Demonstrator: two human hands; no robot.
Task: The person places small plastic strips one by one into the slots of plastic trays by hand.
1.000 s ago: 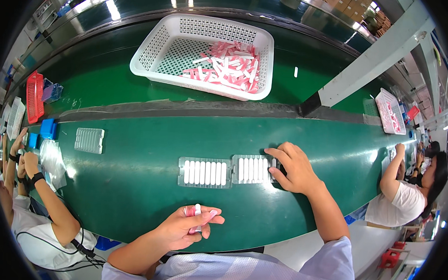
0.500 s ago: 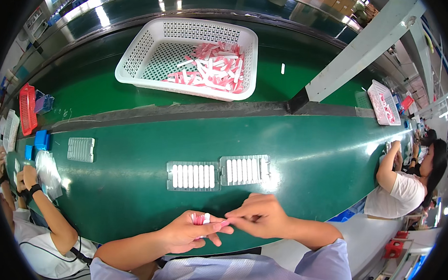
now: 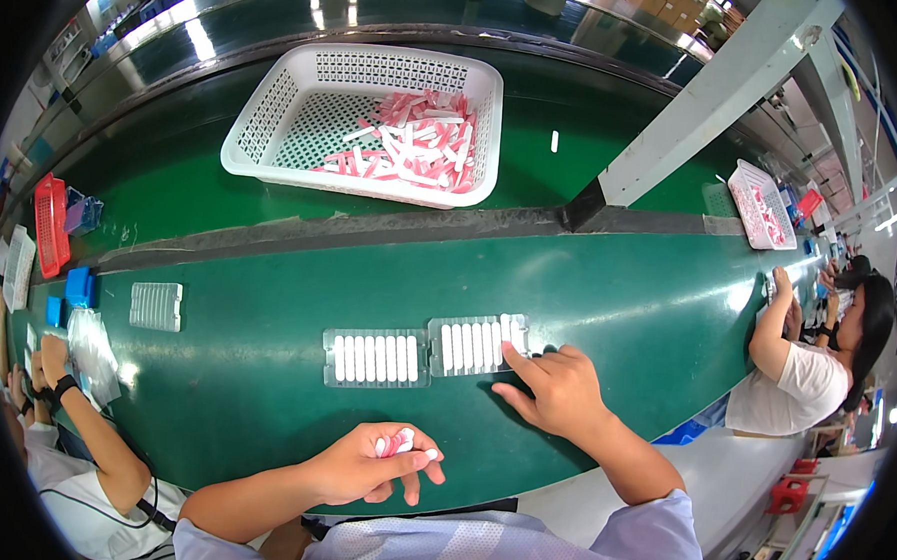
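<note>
My left hand is closed around several small white-and-pink sticks, held low over the near edge of the table. The index finger of my right hand rests on the lower part of the rightmost white stick in the right clear plastic tray. That stick pokes slightly above its row. My right thumb is spread away, with nothing pinched. Beside it, touching or nearly so, lies the left clear tray, holding a row of white sticks.
A white basket of pink and white sticks stands beyond the dark ledge, near a grey post. Another clear tray lies left, by blue boxes. Co-workers sit on the left and right.
My right hand has moved from beside my left hand up to the right tray, and its fingers have opened out. One more white stick lies in that tray. The view has shifted slightly.
</note>
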